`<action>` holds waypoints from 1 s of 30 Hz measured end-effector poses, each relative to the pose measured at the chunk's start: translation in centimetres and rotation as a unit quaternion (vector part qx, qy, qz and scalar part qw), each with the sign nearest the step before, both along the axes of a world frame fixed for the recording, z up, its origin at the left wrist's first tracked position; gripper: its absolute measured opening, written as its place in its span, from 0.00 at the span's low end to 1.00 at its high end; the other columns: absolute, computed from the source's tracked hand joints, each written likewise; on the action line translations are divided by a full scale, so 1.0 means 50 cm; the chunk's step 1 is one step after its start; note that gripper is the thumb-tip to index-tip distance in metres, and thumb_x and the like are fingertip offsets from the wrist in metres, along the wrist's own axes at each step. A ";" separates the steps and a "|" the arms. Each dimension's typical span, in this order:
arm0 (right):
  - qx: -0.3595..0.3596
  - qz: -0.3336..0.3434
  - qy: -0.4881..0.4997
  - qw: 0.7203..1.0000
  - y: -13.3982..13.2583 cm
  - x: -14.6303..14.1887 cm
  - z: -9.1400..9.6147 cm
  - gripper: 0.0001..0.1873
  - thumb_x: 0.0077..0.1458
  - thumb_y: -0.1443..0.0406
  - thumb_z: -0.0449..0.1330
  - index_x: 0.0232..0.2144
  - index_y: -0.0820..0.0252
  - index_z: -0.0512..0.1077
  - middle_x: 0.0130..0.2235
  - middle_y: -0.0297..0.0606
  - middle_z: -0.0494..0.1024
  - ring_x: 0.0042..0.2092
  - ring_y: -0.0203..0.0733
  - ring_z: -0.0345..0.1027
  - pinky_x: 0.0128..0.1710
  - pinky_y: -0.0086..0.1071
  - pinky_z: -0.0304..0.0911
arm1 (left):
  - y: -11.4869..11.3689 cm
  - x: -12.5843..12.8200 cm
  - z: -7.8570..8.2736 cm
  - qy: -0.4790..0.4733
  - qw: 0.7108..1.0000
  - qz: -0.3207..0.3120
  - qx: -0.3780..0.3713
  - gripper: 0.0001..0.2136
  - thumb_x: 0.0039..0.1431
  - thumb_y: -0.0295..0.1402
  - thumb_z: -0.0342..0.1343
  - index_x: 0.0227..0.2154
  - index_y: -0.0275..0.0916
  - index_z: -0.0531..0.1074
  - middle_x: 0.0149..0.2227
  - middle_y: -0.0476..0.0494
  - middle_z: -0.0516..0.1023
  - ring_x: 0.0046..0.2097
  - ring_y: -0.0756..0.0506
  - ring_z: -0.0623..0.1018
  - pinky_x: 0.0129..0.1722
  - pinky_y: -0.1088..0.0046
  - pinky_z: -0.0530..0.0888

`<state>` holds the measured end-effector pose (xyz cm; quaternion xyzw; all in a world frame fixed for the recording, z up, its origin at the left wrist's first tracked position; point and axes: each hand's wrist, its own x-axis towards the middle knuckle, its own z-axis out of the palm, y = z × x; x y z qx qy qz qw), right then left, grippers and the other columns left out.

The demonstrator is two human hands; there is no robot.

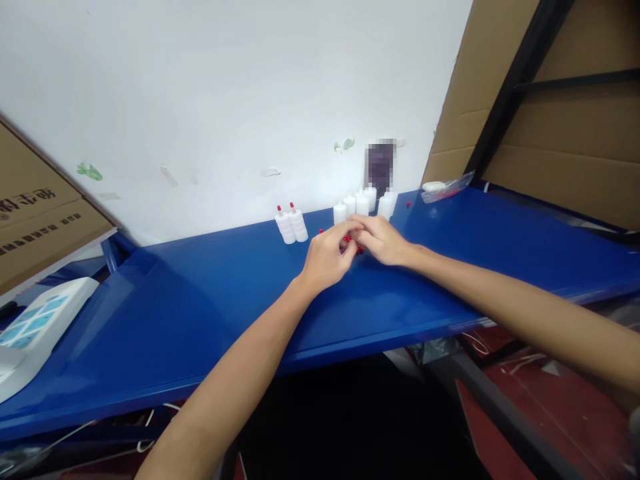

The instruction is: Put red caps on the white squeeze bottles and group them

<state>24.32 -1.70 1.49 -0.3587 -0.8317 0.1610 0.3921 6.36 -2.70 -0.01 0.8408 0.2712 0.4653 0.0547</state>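
My left hand [326, 257] and my right hand [384, 241] meet over the blue table, fingertips pressed together. What they pinch, if anything, is hidden between the fingers. Small red caps [347, 239] lie in a pile below and between my hands, partly covered. Right behind my fingers stand several white plastic bottles [340, 213] without red tips. To the left, two white squeeze bottles [285, 228] with red pointed tips stand upright side by side, apart from my hands.
The blue table [210, 300] runs along a white wall [225, 100]. A dark blurred rectangle [380, 167] leans at the wall. One loose red cap [409, 205] and a clear plastic bag [450, 188] lie to the right. A white device [55, 327] with blue panels stands at left.
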 end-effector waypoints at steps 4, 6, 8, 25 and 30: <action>-0.005 0.004 -0.011 1.000 0.003 0.001 -0.003 0.17 0.64 0.58 0.48 0.33 0.60 0.73 0.29 0.35 0.75 0.32 0.41 0.66 0.34 0.33 0.55 | -0.002 0.004 0.002 -0.008 1.000 0.000 0.010 0.14 0.62 0.22 0.52 0.48 0.40 0.73 0.44 0.46 0.82 0.36 0.50 0.79 0.39 0.73 0.77; -0.005 -0.009 -0.018 1.000 0.001 0.000 -0.002 0.21 0.66 0.55 0.48 0.35 0.60 0.75 0.32 0.37 0.77 0.34 0.42 0.68 0.36 0.33 0.56 | -0.004 0.008 0.007 -0.027 0.999 0.014 0.020 0.14 0.62 0.22 0.51 0.48 0.41 0.74 0.43 0.47 0.81 0.34 0.51 0.78 0.38 0.74 0.76; -0.007 -0.039 -0.021 0.999 0.000 -0.002 0.000 0.25 0.67 0.51 0.45 0.34 0.60 0.75 0.32 0.38 0.77 0.34 0.42 0.68 0.36 0.34 0.55 | -0.004 0.011 0.012 -0.061 0.996 0.055 0.028 0.12 0.63 0.24 0.51 0.45 0.40 0.75 0.40 0.47 0.81 0.30 0.52 0.75 0.36 0.74 0.75; 0.016 -0.129 0.002 0.992 0.019 -0.001 -0.006 0.21 0.66 0.59 0.49 0.27 0.60 0.75 0.26 0.37 0.76 0.31 0.42 0.68 0.37 0.35 0.57 | 0.077 -0.047 -0.007 -0.090 0.967 0.238 -0.028 0.05 0.60 0.28 0.56 0.37 0.41 0.75 0.35 0.49 0.82 0.25 0.51 0.73 0.33 0.72 0.70; 0.006 -0.126 0.008 0.992 0.020 0.002 -0.007 0.20 0.66 0.59 0.48 0.27 0.60 0.73 0.22 0.33 0.72 0.28 0.39 0.66 0.34 0.33 0.54 | 0.079 -0.050 -0.010 -0.066 0.970 0.231 -0.038 0.05 0.60 0.28 0.56 0.37 0.41 0.76 0.36 0.48 0.82 0.26 0.51 0.73 0.33 0.71 0.71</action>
